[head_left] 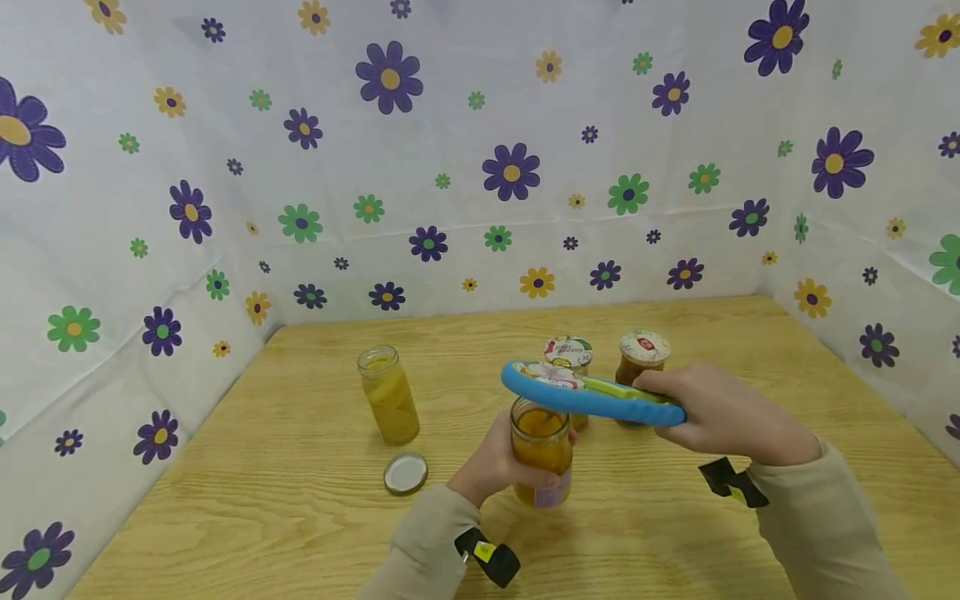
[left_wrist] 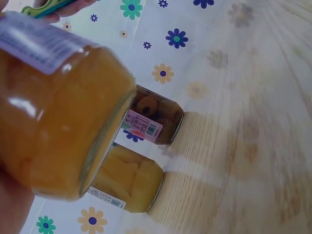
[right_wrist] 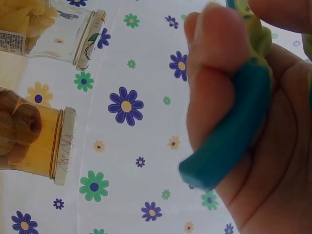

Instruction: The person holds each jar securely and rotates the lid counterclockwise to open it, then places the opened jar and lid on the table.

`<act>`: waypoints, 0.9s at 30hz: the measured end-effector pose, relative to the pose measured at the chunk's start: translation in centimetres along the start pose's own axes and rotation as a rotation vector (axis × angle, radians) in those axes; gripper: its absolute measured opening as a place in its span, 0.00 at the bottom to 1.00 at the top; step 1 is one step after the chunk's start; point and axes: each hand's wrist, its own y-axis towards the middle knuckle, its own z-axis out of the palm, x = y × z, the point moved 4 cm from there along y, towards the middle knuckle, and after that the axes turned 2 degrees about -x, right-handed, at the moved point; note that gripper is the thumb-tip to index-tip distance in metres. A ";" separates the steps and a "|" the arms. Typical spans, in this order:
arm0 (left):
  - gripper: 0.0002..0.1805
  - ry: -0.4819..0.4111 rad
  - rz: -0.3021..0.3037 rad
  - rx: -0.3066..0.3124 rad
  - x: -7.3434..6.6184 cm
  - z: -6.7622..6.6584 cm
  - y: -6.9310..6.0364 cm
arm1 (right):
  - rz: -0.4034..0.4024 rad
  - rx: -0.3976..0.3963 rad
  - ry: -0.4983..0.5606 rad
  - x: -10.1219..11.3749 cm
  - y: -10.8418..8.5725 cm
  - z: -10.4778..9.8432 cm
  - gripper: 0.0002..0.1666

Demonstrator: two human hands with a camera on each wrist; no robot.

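Note:
My left hand (head_left: 498, 462) grips an uncapped glass jar (head_left: 542, 454) of orange fruit, held slightly tilted. Large in the left wrist view, the same jar (left_wrist: 63, 122) hides most of that hand. Just above its mouth, my right hand (head_left: 723, 412) holds a blue and green jar opener (head_left: 600, 404) by its handles. A patterned lid (head_left: 551, 374) sits within the opener's loop. In the right wrist view, fingers (right_wrist: 214, 92) curl round the teal handle (right_wrist: 234, 131).
An uncapped jar of yellow fruit (head_left: 390, 396) stands on the left of the wooden table (head_left: 247, 475). In front of it lies a loose lid (head_left: 406, 473), pale inside up. Two lidded jars stand behind the hands, one partly hidden (head_left: 567, 350), one brownish (head_left: 642, 358). Flowered cloth (head_left: 450, 150) surrounds the table.

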 end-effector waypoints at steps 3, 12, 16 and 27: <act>0.30 0.063 -0.020 -0.049 0.2 -0.2 0.0 | 0.004 0.008 0.024 -0.1 0.0 0.0 0.09; 0.28 0.168 -0.079 -0.147 0.5 -0.6 -0.2 | 0.007 0.025 0.107 -0.1 0.0 0.2 0.05; 0.29 0.177 -0.091 -0.162 0.5 -0.6 -0.1 | 0.015 0.043 0.117 -0.2 0.0 0.3 0.06; 0.29 0.277 -0.202 -0.351 1.2 -1.2 -0.4 | 0.051 0.064 0.144 -0.6 0.0 0.5 0.08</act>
